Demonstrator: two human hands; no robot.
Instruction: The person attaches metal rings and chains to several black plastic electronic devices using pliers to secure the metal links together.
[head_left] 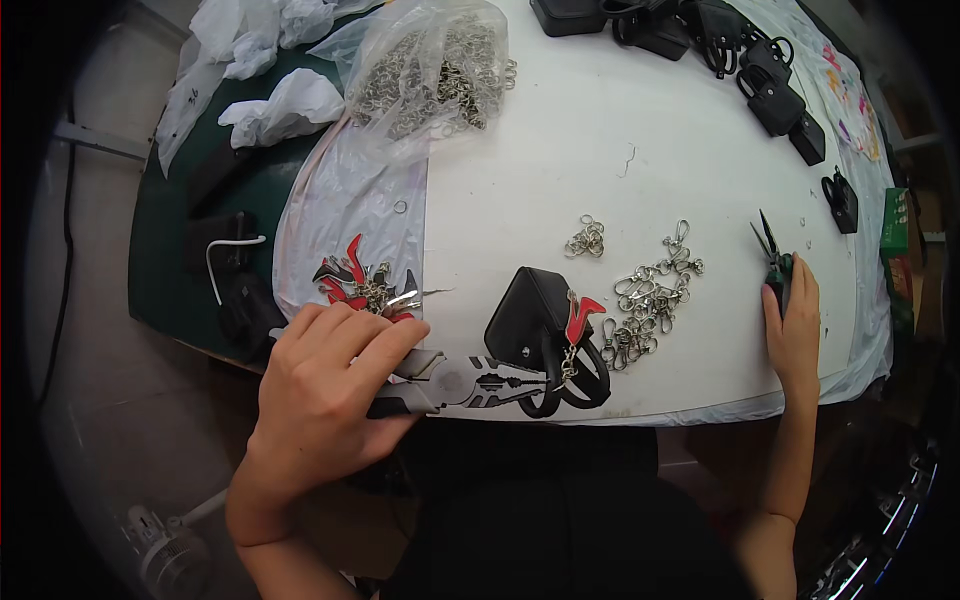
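My left hand (335, 385) is closed round grey combination pliers (455, 382), their jaws parted and pointing right. The jaw tips reach the short chain of a red high-heel-shaped charm (583, 316). That charm lies against a small black bag (525, 312) with looped black handles, near the table's front edge. I cannot tell whether the jaws grip a link. Over at the right, my right hand (795, 325) grips needle-nose pliers (772, 250) with dark handles, their thin jaws spread and pointing away from me.
Between my hands lie silver swivel clasps (650, 305) and a small heap of metal rings (585, 238). Red and black charms (352, 260) are piled beyond my left hand. A clear plastic bag of rings (430, 75) sits at the back; several small black bags (770, 100) line the back right.
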